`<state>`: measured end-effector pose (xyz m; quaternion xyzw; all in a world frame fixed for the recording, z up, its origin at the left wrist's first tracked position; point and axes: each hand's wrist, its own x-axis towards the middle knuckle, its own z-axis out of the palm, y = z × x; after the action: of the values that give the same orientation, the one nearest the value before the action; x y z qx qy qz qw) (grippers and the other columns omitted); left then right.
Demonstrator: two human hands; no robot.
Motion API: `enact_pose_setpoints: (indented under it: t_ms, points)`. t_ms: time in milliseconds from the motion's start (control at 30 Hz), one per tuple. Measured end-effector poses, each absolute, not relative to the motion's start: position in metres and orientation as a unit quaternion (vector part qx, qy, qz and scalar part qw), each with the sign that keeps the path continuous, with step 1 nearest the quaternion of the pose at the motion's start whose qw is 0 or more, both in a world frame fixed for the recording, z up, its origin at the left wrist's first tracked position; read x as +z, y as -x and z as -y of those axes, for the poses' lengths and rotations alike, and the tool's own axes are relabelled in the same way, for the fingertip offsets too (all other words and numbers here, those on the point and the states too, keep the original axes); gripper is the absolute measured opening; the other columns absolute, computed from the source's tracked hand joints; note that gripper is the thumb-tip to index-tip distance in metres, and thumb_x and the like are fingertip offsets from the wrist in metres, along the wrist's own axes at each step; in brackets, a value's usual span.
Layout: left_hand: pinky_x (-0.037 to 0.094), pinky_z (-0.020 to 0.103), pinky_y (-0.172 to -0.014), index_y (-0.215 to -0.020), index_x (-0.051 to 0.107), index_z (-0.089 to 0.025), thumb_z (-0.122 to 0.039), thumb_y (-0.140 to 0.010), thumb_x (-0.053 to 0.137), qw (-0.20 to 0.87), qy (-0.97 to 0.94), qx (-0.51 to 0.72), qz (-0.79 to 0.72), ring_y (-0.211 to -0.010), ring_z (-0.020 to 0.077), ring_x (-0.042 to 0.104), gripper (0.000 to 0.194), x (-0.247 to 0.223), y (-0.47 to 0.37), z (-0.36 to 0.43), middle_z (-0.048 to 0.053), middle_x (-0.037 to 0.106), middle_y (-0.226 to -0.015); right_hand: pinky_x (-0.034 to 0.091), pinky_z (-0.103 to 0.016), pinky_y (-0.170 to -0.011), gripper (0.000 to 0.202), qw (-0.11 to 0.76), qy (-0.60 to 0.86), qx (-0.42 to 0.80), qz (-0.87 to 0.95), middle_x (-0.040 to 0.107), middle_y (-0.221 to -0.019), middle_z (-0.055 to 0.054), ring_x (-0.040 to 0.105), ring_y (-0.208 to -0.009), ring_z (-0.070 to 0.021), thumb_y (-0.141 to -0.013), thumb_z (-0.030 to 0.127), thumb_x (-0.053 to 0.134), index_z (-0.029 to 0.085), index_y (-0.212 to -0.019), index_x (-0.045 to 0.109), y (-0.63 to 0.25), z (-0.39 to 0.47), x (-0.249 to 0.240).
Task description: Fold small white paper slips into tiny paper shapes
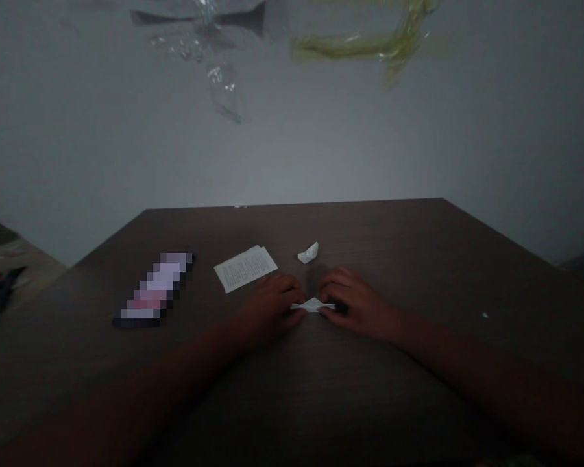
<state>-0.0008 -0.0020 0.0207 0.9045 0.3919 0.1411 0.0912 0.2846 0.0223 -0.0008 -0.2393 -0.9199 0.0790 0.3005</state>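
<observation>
A small folded white paper (313,305) with a pointed middle lies low over the dark table, between my two hands. My left hand (276,303) pinches its left end, thumb in front and fingers behind. The right end is gripped the same way by my right hand (351,301). Just beyond the hands sits a small folded paper piece (308,253), which nothing touches. Printed paper sheets (246,268) lie flat beyond my left hand, close to its fingers.
A phone (156,288) with a blurred-out screen lies at the left of the table (379,233). A tiny white scrap (485,315) is at the right. Behind the table's far edge stands a pale wall (292,143) with clear and yellow tape on it.
</observation>
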Motion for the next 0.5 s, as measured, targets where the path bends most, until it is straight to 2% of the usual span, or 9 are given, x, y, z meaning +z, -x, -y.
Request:
enact_pose_setpoints:
  t_ms: [200, 333, 433, 500]
  points:
    - [0.055, 0.044, -0.114, -0.11, 0.08, -0.024, -0.022, -0.108, 0.075, 0.101, -0.904, 0.141, -0.39, -0.124, 0.0277, 0.072, 0.006, 0.0241, -0.0007, 0.0041, 0.005, 0.077, -0.126, 0.059, -0.048, -0.105, 0.007, 0.297, 0.233, 0.099, 0.921, 0.078, -0.12, -0.009, 0.072, -0.114, -0.0283, -0.104, 0.019, 0.077, 0.025, -0.104, 0.073, -0.2832, -0.0218, -0.0009]
    - [0.057, 0.045, -0.112, -0.107, 0.08, -0.023, -0.022, -0.109, 0.075, 0.114, -0.903, 0.157, -0.384, -0.12, 0.0277, 0.073, 0.006, 0.0219, 0.0005, 0.0013, 0.006, 0.077, -0.121, 0.059, -0.05, -0.107, 0.004, 0.265, 0.265, 0.113, 0.92, 0.078, -0.121, -0.009, 0.072, -0.117, -0.0289, -0.107, 0.024, 0.076, 0.025, -0.111, 0.076, -0.2848, -0.023, 0.0009]
    - [0.058, 0.045, -0.112, -0.113, 0.079, -0.022, -0.021, -0.108, 0.076, 0.13, -0.898, 0.178, -0.38, -0.124, 0.0285, 0.072, 0.006, 0.0204, 0.0026, 0.0001, 0.007, 0.076, -0.125, 0.059, -0.05, -0.107, 0.005, 0.256, 0.273, 0.108, 0.921, 0.078, -0.123, -0.01, 0.071, -0.118, -0.0287, -0.109, 0.024, 0.076, 0.025, -0.114, 0.078, -0.2859, -0.0248, 0.0009]
    - [0.058, 0.045, -0.114, -0.12, 0.077, -0.023, -0.022, -0.107, 0.078, 0.137, -0.894, 0.203, -0.375, -0.128, 0.0286, 0.071, 0.013, 0.0201, 0.0041, 0.0004, 0.008, 0.076, -0.129, 0.059, -0.049, -0.107, 0.004, 0.251, 0.275, 0.107, 0.922, 0.079, -0.124, -0.01, 0.072, -0.118, -0.0288, -0.109, 0.024, 0.076, 0.025, -0.112, 0.079, -0.2858, -0.0255, 0.0009]
